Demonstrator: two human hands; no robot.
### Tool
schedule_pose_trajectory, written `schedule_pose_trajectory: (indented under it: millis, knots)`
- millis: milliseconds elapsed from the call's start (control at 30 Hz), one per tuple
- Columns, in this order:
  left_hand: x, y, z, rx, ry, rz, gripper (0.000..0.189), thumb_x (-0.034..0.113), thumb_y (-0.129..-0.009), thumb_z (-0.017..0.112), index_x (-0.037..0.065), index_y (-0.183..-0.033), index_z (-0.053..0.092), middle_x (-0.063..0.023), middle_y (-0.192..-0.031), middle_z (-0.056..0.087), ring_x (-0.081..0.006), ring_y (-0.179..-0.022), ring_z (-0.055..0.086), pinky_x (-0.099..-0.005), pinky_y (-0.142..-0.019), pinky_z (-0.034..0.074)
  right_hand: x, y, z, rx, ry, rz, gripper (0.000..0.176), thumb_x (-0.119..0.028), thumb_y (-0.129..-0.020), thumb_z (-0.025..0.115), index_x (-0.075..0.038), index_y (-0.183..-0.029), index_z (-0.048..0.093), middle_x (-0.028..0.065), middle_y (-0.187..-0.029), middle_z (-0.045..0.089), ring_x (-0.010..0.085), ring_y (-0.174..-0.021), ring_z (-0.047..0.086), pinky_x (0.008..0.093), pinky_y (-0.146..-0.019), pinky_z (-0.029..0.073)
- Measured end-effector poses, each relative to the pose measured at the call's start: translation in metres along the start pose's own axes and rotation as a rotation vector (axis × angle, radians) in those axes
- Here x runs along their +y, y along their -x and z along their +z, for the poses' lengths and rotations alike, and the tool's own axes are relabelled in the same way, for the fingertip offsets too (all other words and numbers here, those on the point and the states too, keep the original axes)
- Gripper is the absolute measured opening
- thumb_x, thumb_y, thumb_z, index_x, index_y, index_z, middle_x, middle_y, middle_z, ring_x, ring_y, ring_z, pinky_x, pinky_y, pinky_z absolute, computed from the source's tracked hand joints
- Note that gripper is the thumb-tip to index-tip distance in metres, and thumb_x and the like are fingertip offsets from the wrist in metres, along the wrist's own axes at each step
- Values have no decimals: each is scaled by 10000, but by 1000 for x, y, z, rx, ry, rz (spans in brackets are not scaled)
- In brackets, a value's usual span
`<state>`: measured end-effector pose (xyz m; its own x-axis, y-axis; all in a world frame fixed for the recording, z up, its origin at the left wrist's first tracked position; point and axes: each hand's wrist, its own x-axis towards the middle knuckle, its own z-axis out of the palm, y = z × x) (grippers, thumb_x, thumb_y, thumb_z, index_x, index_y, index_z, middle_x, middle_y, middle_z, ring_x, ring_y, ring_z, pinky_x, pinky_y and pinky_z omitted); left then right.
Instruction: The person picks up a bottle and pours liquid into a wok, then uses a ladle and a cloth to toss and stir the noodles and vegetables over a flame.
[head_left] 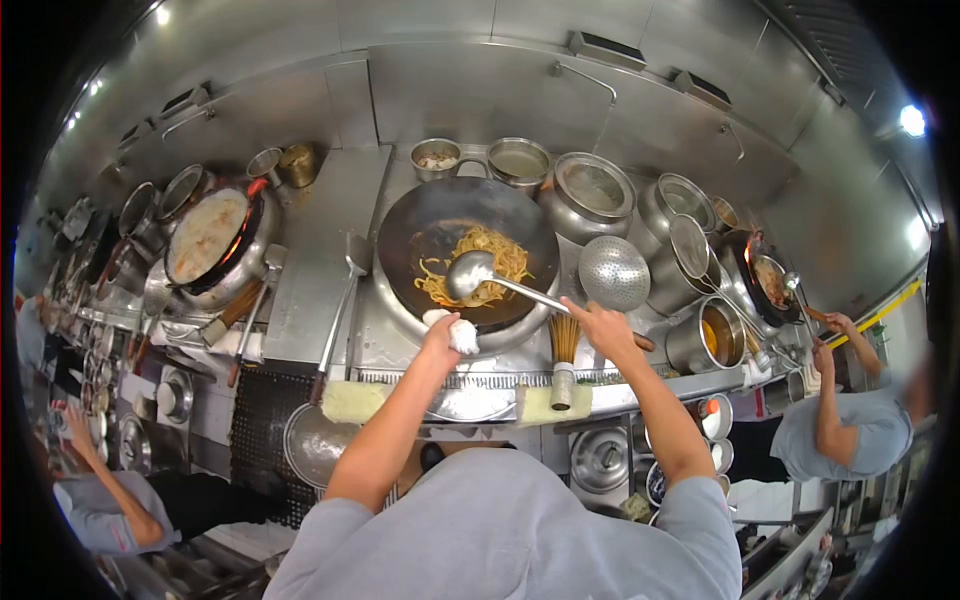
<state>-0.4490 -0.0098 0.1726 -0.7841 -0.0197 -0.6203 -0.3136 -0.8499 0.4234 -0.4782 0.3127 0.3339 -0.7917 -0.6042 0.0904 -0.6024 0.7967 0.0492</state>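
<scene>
Noodles [490,255] lie in the dark wok [420,215] on the stove in front of me. My left hand [441,342] is closed on a white cloth [463,336] at the wok's near rim; whether it also grips the wok's edge is hidden. My right hand [603,330] is wrapped round the handle of a metal ladle [470,274], whose bowl rests over the noodles. Below the right hand, a bamboo wok brush [563,365] lies on the stove's front ledge. A perforated strainer [614,273] sits to the right of the wok.
Behind the wok stand a small pot of food [436,160] and a pot of liquid [519,162]. Another ladle [340,310] lies to the left. A flaming wok [212,238] burns farther left. One co-worker [840,430] cooks at the right; another person [115,500] is at the left.
</scene>
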Motion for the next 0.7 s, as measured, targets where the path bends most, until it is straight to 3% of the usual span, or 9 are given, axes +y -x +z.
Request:
schedule_pose_trajectory:
  millis: [100, 167, 300, 367, 500, 533, 567, 633, 700]
  knots:
    - [-17, -26, 5, 19, 35, 43, 63, 83, -912, 450, 37, -955, 456, -126, -779, 565, -288, -613, 599, -423, -507, 520, -10, 37, -21, 5, 83, 132, 607, -129, -829, 551, -279, -1398, 400, 131, -823, 573, 343, -728, 636, 453, -643, 523]
    - [-30, -20, 11, 42, -5, 167, 115, 65, -918, 426, 26, -1023, 456, -135, -819, 576, -296, -663, 617, -443, -527, 533, -17, 55, -20, 11, 20, 152, 582, -146, -858, 545, -278, -1405, 396, 143, -818, 588, 340, -720, 638, 442, -620, 522]
    - [-28, 17, 16, 21, -43, 223, 137, 83, -939, 408, 21, -1046, 465, -137, -854, 597, -292, -701, 629, -419, -563, 550, -29, 67, 4, 182, -555, -76, 529, -302, -914, 544, -271, -1415, 377, 160, -811, 635, 285, -604, 620, 404, -557, 509]
    - [-26, -4, -3, -29, -85, 223, 138, 114, -954, 401, 30, -1040, 467, -137, -861, 601, -281, -700, 627, -411, -570, 553, -57, 46, -52, -443, -800, 352, 537, -304, -919, 536, -277, -1426, 362, 131, -760, 619, 217, -551, 581, 365, -540, 510]
    - [-20, 53, 14, 94, 38, 184, 94, 122, -949, 434, 54, -989, 485, -116, -838, 588, -253, -660, 611, -397, -537, 535, -51, 46, -54, -505, -709, 396, 536, -296, -926, 521, -300, -1433, 347, 114, -754, 608, 170, -519, 541, 336, -489, 492]
    - [-28, 47, 4, 69, 7, 280, 79, 108, -942, 442, 58, -986, 485, -107, -835, 582, -251, -661, 611, -391, -537, 536, -56, 41, -57, -537, -675, 476, 546, -290, -916, 534, -307, -1430, 347, 155, -775, 636, 265, -569, 597, 404, -549, 503]
    - [-34, 41, -2, 35, -21, 384, 67, 93, -934, 450, 62, -982, 485, -98, -833, 577, -248, -661, 611, -385, -536, 536, -53, 36, -36, -537, -668, 468, 546, -290, -916, 534, -307, -1430, 347, 155, -775, 636, 265, -569, 597, 404, -549, 503]
    - [-52, 79, -13, 47, -7, 387, 194, 6, -853, 473, 66, -1037, 462, -79, -880, 547, -220, -719, 600, -368, -564, 529, -42, 41, 17, -123, -391, 278, 559, -268, -908, 541, -305, -1429, 340, 209, -820, 645, 392, -680, 619, 480, -647, 501]
    - [-76, 99, -51, 76, -87, 387, 382, -38, -837, 457, 61, -1206, 452, -112, -1093, 575, -242, -938, 620, -366, -764, 543, -57, 39, -2, -122, -311, 333, 575, -237, -896, 561, -281, -1426, 342, 219, -869, 648, 432, -794, 606, 509, -714, 474]
